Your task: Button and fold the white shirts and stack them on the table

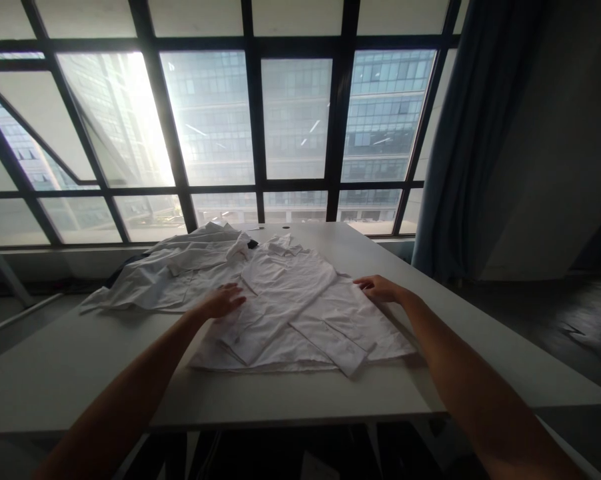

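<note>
A white long-sleeved shirt [300,287] lies spread on the table, collar toward the window. Its sleeves are folded in over the body, and one cuff reaches just past the bottom hem. My left hand [223,301] rests at the shirt's left side, fingers stretched out and nothing gripped. At the opposite side edge, my right hand [378,288] touches the cloth with its fingers loosely bent and apart. Creases run across the lower part of the shirt.
More white garments [180,270] lie in a loose heap at the table's back left, with a dark piece of cloth under them. The white table [80,373] stands before a large window [295,120]. A blue curtain [460,153] hangs at the right.
</note>
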Available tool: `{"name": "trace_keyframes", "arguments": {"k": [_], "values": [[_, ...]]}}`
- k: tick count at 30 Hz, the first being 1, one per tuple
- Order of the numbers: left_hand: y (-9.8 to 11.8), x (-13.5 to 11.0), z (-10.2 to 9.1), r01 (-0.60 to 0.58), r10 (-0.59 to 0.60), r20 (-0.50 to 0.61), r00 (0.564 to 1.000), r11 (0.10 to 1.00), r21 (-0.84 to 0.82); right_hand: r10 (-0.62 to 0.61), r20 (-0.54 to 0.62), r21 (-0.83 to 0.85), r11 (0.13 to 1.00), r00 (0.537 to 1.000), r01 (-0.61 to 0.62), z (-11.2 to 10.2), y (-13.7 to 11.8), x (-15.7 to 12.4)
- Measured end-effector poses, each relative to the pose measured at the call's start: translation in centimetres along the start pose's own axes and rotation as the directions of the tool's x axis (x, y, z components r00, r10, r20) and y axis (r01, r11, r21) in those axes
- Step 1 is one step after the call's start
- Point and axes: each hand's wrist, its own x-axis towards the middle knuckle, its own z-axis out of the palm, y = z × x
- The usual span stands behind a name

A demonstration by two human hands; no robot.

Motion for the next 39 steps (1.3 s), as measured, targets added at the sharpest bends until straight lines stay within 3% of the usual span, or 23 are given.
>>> {"name": "trace_keyframes", "arguments": {"k": [2,6,11,20,23,27,30,33,39], "values": [[-0.6,0.1,-0.5,0.187,-0.186,-0.016,0.982,0.981,0.048,0.069,-0.003,0.061,0.996,0.998,-0.068,0.0,-0.1,0.2],[-1.2,0.2,-1.4,0.401,-0.401,0.143,0.905,0.916,0.025,0.101,0.000,-0.014,0.995,0.995,-0.101,0.3,-0.2,0.5],[-0.2,-0.1,-2.2,0.443,-0.409,0.231,0.883,0.888,-0.123,0.069,-0.009,-0.100,0.993,0.998,-0.069,0.6,-0.1,0.7],[2.1,-2.0,-5.4,0.524,-0.366,0.433,0.824,0.782,-0.336,0.061,-0.026,-0.059,0.996,0.998,-0.063,1.0,0.6,1.4],[3.6,-1.8,-6.4,0.448,-0.346,0.317,0.883,0.820,-0.355,0.039,-0.036,-0.092,0.995,0.999,-0.042,1.0,0.7,1.5],[7.5,-0.7,-6.1,0.157,-0.128,0.099,0.987,0.909,-0.385,0.003,-0.041,-0.121,0.993,0.999,-0.008,1.0,0.7,1.5],[10.6,-0.3,-4.7,0.041,-0.002,0.089,0.996,0.899,-0.435,-0.027,-0.053,-0.108,0.994,0.998,0.022,1.0,0.9,1.5],[12.6,-0.2,-2.7,0.024,0.037,0.117,0.992,0.877,-0.479,-0.053,-0.060,-0.092,0.995,0.997,0.048,1.0,1.1,1.6],[13.1,0.4,0.0,0.024,0.024,0.078,0.997,0.825,-0.565,-0.032,-0.052,-0.101,0.994,0.998,0.026,1.1,0.8,1.5]]}}
